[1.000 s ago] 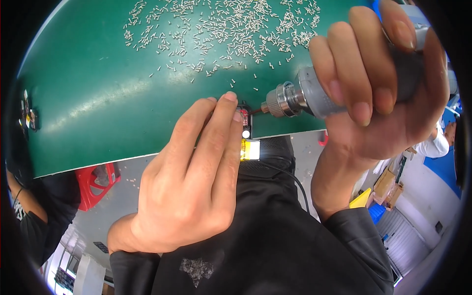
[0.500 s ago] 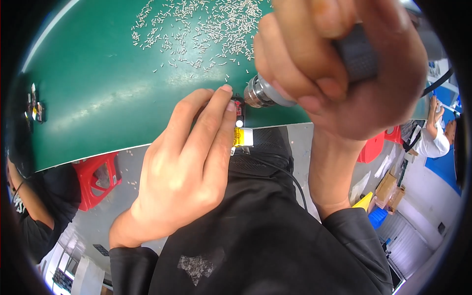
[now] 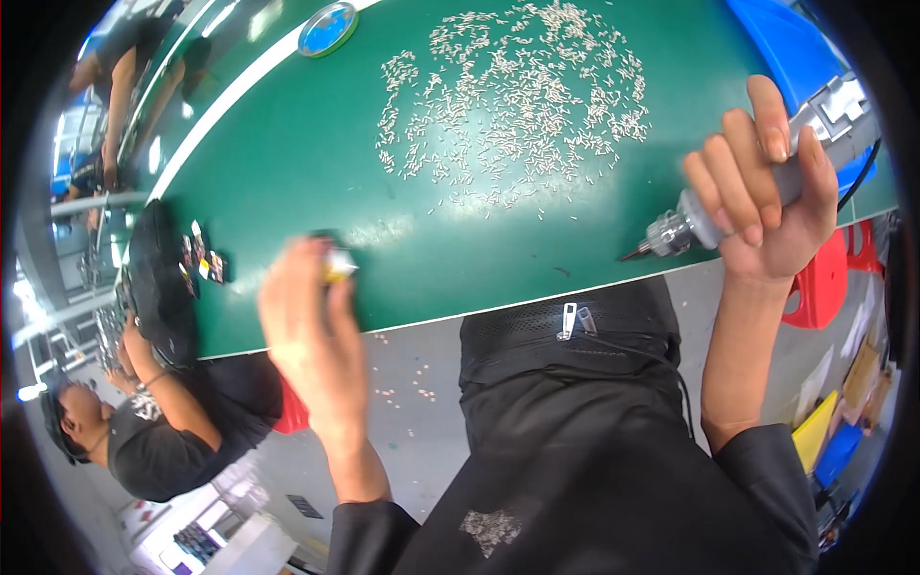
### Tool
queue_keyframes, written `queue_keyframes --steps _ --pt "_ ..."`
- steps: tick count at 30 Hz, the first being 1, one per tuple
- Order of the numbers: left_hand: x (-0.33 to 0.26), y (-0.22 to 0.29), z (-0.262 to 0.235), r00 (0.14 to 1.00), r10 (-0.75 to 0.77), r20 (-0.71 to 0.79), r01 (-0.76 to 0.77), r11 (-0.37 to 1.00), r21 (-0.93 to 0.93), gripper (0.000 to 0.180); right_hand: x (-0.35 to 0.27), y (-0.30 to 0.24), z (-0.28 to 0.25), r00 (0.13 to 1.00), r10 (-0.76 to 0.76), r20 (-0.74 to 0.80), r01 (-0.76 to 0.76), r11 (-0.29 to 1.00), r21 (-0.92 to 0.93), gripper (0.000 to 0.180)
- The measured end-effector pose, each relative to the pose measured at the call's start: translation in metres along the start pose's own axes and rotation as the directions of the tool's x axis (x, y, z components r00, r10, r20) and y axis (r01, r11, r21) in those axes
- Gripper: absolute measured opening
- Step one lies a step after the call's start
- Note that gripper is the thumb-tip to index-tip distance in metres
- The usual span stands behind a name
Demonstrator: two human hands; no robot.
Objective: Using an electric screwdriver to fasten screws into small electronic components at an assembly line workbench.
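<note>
Yellow-tipped small part [image 3: 337, 265] pinched at left hand [image 3: 305, 331] fingers' ends.

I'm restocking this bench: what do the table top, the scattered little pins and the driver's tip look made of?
Table top: likely green rubber or vinyl mat, glossy reflections. Pins: probably metal, pale silvery. Driver in the right hand: shiny metal chuck, grey, likely plastic, body.
</note>
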State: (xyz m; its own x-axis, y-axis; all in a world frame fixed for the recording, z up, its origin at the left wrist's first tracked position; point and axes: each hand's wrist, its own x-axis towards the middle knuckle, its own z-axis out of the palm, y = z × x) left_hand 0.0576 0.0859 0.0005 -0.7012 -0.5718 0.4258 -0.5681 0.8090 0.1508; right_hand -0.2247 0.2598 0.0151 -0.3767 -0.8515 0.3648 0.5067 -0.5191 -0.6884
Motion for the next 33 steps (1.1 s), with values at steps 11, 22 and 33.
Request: queue_keyframes --steps 11,22,33 --pt "0.040 0.034 0.020 0.987 0.161 0.028 -0.148 0.953 -0.265 0.023 -0.029 0.012 -0.012 0.971 -0.013 -0.237 0.067 0.973 0.221 0.023" --pt "0.051 0.027 0.026 0.937 0.349 0.032 -0.335 0.919 -0.210 0.019 -0.032 0.012 -0.017 0.976 -0.011 -0.217 0.071 0.960 0.271 0.024" --pt "0.011 0.072 0.035 0.998 0.045 0.033 0.009 0.456 -0.890 0.004 -0.021 0.014 0.001 0.949 -0.025 -0.314 0.118 0.952 0.282 0.018"
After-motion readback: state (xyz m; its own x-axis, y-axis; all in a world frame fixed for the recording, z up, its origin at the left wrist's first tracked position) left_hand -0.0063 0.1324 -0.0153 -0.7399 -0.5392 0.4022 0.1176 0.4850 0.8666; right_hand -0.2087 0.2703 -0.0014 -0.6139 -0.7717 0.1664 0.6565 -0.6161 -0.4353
